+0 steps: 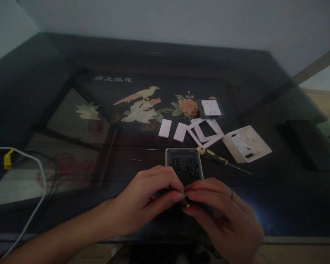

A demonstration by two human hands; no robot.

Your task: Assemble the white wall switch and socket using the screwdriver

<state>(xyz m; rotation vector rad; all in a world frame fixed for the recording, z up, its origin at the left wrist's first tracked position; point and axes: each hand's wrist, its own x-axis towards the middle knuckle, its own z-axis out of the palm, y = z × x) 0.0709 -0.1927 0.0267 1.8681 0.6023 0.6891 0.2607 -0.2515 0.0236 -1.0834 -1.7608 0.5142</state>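
Observation:
A switch box with a white rim and dark inner frame (184,161) lies at the near middle of the table, partly behind my fingers. Over its near edge the fingertips of both hands meet. My left hand (156,194) is closed in a pinch, thumb against forefinger. My right hand (222,212), with a ring on one finger, pinches from the other side. Between them shows the shiny head of a small screw (187,206); its shank is hidden by the fingers. Close by lies a screwdriver (213,156) with a yellow and black handle.
Beyond the box are two white switch plates (165,128), a white cover frame (217,138), a socket insert (211,108) and an open white back box (257,145). A loose screw (136,160) lies left. A white cable (42,176) runs along the left side of the glossy dark table.

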